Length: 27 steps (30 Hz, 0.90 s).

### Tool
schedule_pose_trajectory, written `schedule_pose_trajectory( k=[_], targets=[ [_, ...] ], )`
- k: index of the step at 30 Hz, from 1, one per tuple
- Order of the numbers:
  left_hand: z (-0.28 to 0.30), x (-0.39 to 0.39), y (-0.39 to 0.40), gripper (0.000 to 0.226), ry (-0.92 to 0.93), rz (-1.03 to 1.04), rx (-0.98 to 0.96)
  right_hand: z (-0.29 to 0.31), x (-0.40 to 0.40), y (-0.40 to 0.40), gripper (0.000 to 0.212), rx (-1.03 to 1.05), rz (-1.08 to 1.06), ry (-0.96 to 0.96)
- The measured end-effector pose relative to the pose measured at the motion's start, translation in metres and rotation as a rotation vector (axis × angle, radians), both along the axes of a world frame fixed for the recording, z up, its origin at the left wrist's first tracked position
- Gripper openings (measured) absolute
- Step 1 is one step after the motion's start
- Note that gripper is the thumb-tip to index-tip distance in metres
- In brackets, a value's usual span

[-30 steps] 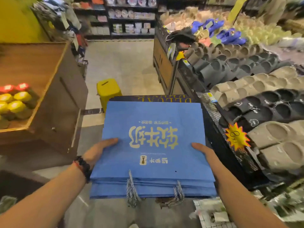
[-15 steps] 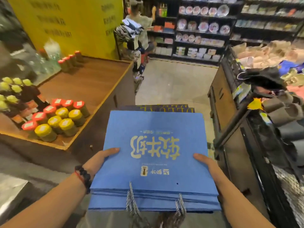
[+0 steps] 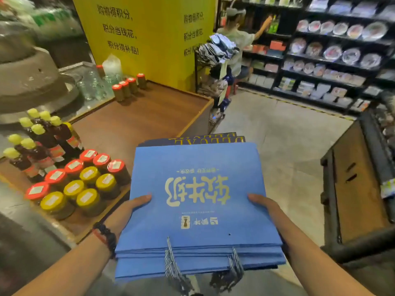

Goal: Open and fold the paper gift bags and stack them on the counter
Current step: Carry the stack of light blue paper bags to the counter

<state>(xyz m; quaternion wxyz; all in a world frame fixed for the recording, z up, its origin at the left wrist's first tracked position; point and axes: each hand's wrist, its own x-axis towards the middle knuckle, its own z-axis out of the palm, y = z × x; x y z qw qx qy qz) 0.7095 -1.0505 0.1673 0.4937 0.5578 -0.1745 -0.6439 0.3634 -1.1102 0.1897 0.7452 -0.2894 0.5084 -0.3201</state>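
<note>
Stack of flat blue paper gift bags (image 3: 198, 201) held level in front of the body, over the floor, just right of the wooden counter (image 3: 149, 116). Left hand (image 3: 126, 212) grips the stack's left edge, thumb on top; right hand (image 3: 265, 208) grips the right edge likewise. Twisted cord handles (image 3: 173, 265) hang from the near edge. Red- and yellow-lidded jars (image 3: 85, 180) stand on the counter.

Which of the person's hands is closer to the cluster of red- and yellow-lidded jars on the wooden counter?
The left. The left hand grips the left edge of the blue gift bag stack, right beside the jars. The right hand grips the opposite edge, with the whole stack between it and them.
</note>
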Motion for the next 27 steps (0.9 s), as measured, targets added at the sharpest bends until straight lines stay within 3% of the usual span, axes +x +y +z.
schedule_pose_trajectory(
  k=[4, 8, 16, 22, 27],
  targets=[
    [-0.006, 0.019, -0.074, 0.058, 0.029, 0.042, 0.02, -0.001, 0.019, -0.093, 0.08, -0.047, 0.104, 0.007],
    [-0.002, 0.031, -0.128, 0.05, 0.053, 0.128, 0.04, -0.005, 0.037, -0.175, 0.098, -0.041, 0.203, 0.017],
    [0.008, 0.06, -0.214, 0.033, -0.038, 0.363, 0.031, -0.001, 0.102, -0.325, 0.1, -0.02, 0.434, -0.023],
    [-0.004, 0.103, -0.246, 0.059, -0.094, 0.489, 0.019, 0.0, 0.165, -0.407, 0.105, -0.023, 0.562, -0.047],
    [-0.012, 0.149, -0.278, 0.023, -0.088, 0.527, 0.051, -0.008, 0.229, -0.461, 0.091, -0.064, 0.641, -0.027]
  ],
)
